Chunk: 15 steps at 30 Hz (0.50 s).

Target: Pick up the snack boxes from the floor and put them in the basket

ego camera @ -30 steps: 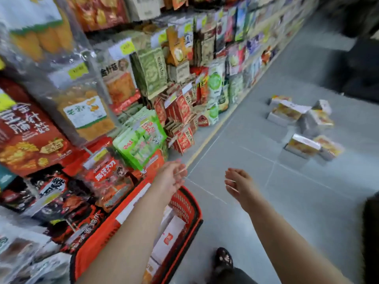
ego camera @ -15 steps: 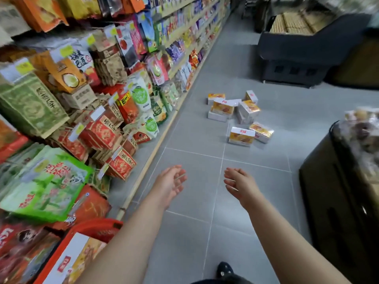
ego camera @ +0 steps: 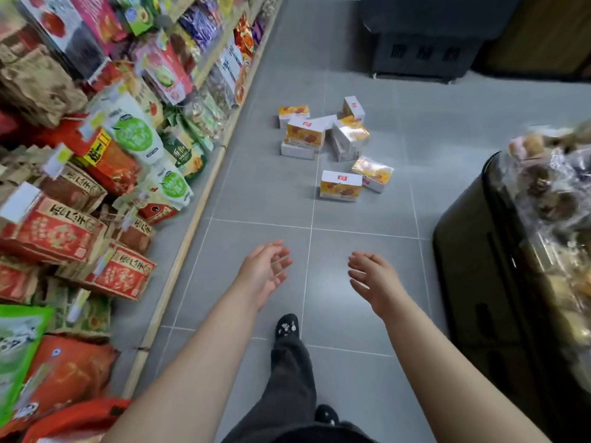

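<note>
Several white and yellow snack boxes point(ego camera: 341, 185) lie scattered on the grey tile floor ahead, in a loose heap point(ego camera: 306, 133) with two nearer ones apart from it. My left hand point(ego camera: 264, 272) and my right hand point(ego camera: 374, 280) are stretched out in front of me, both empty with fingers apart, well short of the boxes. Only the rim of the red basket point(ego camera: 76, 418) shows at the bottom left corner, behind my left arm.
Shelves packed with snack bags point(ego camera: 128, 135) line the left side down to a wooden kick edge. A dark display counter point(ego camera: 473, 270) with wrapped goods stands at the right. A dark bin point(ego camera: 425, 43) sits at the aisle's far end. My foot point(ego camera: 287, 326) is on the tiles.
The view has swung from the basket towards the aisle and I have stepped forward. The boxes now lie closer and more central. Both hands stay empty and outstretched.
</note>
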{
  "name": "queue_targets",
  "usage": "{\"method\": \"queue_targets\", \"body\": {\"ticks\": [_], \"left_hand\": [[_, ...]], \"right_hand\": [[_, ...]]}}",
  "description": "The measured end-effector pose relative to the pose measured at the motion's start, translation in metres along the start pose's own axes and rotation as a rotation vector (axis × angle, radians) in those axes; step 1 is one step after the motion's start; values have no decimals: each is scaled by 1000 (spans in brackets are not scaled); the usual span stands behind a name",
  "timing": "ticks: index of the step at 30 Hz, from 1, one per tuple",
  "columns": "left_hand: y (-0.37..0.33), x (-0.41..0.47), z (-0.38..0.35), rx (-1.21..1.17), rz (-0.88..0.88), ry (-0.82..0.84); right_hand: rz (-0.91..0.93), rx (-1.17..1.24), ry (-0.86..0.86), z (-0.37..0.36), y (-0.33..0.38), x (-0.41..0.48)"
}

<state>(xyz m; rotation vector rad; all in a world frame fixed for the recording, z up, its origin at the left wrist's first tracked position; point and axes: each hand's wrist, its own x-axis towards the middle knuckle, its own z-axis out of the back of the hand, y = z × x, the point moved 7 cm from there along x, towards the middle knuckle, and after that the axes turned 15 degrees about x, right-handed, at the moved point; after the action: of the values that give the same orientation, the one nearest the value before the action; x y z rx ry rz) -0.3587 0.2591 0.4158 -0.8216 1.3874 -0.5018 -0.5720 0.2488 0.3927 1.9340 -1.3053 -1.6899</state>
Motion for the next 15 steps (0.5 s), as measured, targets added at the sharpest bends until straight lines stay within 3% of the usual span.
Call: {"method": "queue_targets", "body": {"ticks": [9, 15], "left_hand": [[-122, 145, 17, 77, 8, -9], [-186, 233, -8, 133, 33, 14]], "right_hand": [[-15, -11, -6, -93, 74, 128], [-9, 53, -128, -94, 115, 195]]}}
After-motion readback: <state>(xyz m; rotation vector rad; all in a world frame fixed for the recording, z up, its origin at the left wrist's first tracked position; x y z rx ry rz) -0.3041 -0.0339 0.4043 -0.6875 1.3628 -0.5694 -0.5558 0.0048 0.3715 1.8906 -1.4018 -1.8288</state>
